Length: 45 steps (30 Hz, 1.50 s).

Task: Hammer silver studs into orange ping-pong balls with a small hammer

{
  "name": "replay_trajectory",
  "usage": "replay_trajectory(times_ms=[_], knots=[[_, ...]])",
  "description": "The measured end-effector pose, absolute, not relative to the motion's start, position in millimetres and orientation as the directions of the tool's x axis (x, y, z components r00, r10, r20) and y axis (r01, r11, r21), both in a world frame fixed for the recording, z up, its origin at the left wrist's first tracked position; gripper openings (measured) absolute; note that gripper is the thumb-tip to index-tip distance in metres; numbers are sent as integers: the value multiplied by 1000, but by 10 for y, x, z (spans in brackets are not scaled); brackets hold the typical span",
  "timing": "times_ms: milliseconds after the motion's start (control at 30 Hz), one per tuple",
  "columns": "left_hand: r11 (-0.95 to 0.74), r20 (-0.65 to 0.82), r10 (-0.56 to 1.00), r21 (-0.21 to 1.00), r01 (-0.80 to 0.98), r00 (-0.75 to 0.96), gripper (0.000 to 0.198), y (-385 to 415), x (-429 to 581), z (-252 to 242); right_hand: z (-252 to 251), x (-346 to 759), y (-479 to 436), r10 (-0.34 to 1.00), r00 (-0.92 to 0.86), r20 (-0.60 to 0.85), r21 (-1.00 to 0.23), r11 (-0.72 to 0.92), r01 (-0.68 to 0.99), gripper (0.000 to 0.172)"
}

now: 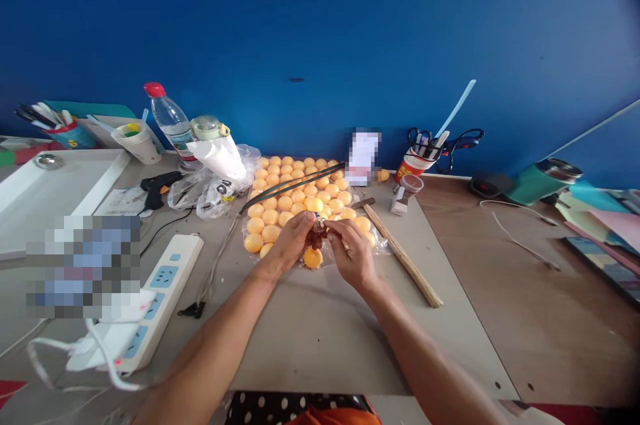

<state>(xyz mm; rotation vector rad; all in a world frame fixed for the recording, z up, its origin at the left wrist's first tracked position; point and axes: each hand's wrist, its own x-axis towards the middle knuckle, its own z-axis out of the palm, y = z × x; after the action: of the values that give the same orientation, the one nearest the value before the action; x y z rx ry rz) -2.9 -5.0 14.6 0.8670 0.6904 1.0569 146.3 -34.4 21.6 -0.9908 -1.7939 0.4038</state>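
Both hands meet above the front edge of a bed of orange balls [285,202] that looks wrapped in clear plastic. My left hand [294,235] is closed, pinching a small dark-red and silvery piece [317,228] between thumb and fingers. From the other side, my right hand [353,248] has its fingertips pressed together on the same piece; its exact kind is too small to make out. Just below the fingers sits a single orange ball [313,258]. A dark strap [290,186] lies across the balls, and a wooden-handled hammer [403,255] rests to the right of them.
To the left are a power strip [163,298] with plugged-in white cables, a black glue gun [159,188], a white tray [105,162] and a water bottle [170,122]. At right stand a red pen cup [414,164] and a green flask [543,182]. A blue wall [310,32] closes off the back.
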Motion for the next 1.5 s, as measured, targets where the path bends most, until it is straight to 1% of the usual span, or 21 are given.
replay_trajectory(times_ms=[100,200,300,433,667,767,867,967,1033,1133,1333,1400,1500], knots=[[230,-78,929,889,-397,363,43,-53,-25,136,215,1452,-343,829,-95,552,-743,540,395,17],[226,-80,925,902,-369,372,44,-55,-28,140,192,1435,-339,881,-51,470,-822,458,340,17],[211,-91,931,924,-318,354,45,-62,-39,171,163,1426,-334,896,-51,440,-840,432,328,19],[181,-99,941,956,-231,325,47,-76,-54,229,144,1433,-333,876,-75,477,-809,471,352,20],[164,-87,941,962,-219,326,45,-73,-56,209,165,1450,-336,802,-138,581,-701,579,416,22],[169,-75,942,947,-272,326,43,-73,-54,215,196,1456,-347,768,-162,619,-645,615,453,25],[166,-56,956,911,-377,287,38,-63,-63,239,230,1472,-352,774,-97,626,-634,577,515,23],[166,-59,973,851,-499,222,37,-39,-80,256,233,1505,-324,820,-83,566,-675,519,524,19],[175,-68,976,807,-564,205,41,-22,-88,260,213,1530,-292,855,-133,502,-694,490,527,17],[198,-88,975,765,-613,206,45,-10,-87,265,165,1553,-256,890,-213,403,-690,448,568,16],[194,-93,978,743,-640,187,48,-5,-81,271,131,1553,-277,914,-345,213,-635,397,662,18],[196,-96,977,745,-638,188,48,-4,-82,268,148,1558,-287,911,-376,172,-599,400,694,18],[211,-113,975,753,-624,194,47,-6,-80,264,169,1573,-290,889,-432,153,-523,443,728,20]])
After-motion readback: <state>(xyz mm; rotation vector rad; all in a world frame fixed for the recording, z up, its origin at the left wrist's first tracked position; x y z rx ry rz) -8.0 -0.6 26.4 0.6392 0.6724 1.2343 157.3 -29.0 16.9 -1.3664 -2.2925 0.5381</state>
